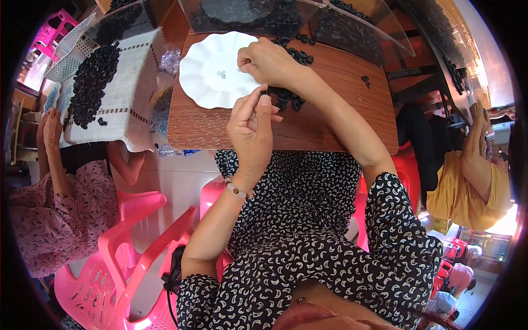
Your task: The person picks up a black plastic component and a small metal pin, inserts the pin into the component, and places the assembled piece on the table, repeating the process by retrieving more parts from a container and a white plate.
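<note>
A white plate with a wavy rim [193, 74] lies on the brown wooden table [330, 124], with a little cluster of tiny grey pieces [221, 74] near its middle. Over the plate's right side, my right hand [272, 61] is closed in a pinch; whatever its fingertips hold is too small to make out. Just below, at the plate's lower right edge, my left hand [252, 126] pinches a small black part [264, 93] between thumb and forefinger. Loose black ring-like parts [287, 99] lie under and beside my right wrist, partly hidden by it.
Clear plastic bins [242, 19] full of black parts line the table's far side. A few black parts [366, 80] lie at the right. To the left, a person works at a cloth-covered table [135, 88] heaped with black parts [93, 82]. Pink chairs [132, 247] stand close by.
</note>
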{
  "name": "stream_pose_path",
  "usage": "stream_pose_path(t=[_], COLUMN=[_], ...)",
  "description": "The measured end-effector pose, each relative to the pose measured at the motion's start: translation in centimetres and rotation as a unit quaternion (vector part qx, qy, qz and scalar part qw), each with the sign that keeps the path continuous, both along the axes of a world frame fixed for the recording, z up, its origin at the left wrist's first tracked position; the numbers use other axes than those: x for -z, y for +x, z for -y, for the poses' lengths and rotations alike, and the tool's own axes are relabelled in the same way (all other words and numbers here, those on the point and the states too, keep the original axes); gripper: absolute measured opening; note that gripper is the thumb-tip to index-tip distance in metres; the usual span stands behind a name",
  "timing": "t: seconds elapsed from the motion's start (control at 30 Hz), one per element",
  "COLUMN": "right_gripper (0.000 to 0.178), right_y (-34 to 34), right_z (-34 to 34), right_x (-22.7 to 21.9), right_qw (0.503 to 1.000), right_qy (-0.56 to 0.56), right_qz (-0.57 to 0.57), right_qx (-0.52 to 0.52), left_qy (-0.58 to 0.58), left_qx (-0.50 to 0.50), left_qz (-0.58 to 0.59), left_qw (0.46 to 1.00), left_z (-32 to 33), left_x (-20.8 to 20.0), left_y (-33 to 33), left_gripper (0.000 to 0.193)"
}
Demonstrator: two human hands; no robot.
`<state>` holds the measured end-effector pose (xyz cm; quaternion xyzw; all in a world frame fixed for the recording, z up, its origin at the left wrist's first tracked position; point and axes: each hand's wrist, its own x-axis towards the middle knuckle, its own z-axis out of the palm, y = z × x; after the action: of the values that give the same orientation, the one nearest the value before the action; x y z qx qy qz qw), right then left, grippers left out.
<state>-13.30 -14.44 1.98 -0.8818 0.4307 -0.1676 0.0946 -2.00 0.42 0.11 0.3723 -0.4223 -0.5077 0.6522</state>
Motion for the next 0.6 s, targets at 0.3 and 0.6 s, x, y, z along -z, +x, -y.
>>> stream_pose_path(t=[0.3, 0.6], right_gripper=[0.016, 0.012], right_y=[-3.7, -6.9], right_z=[-5.3, -11.4], right_x=[-4.8, -5.5], right_qw=[0.96, 0.896], right_qy=[0.145, 0.27], right_qz=[0.238, 0.353], right_qx=[0.011, -0.013], left_qy=[-0.021, -0.07], left_qx=[0.008, 0.023], left_qz=[0.034, 0.099], left_qw=[0.999, 0.992], left_z=[-0.2, -0.5], left_x=[-0.1, 0.7], left_y=[0.1, -0.3], left_gripper=[0.03, 0.028])
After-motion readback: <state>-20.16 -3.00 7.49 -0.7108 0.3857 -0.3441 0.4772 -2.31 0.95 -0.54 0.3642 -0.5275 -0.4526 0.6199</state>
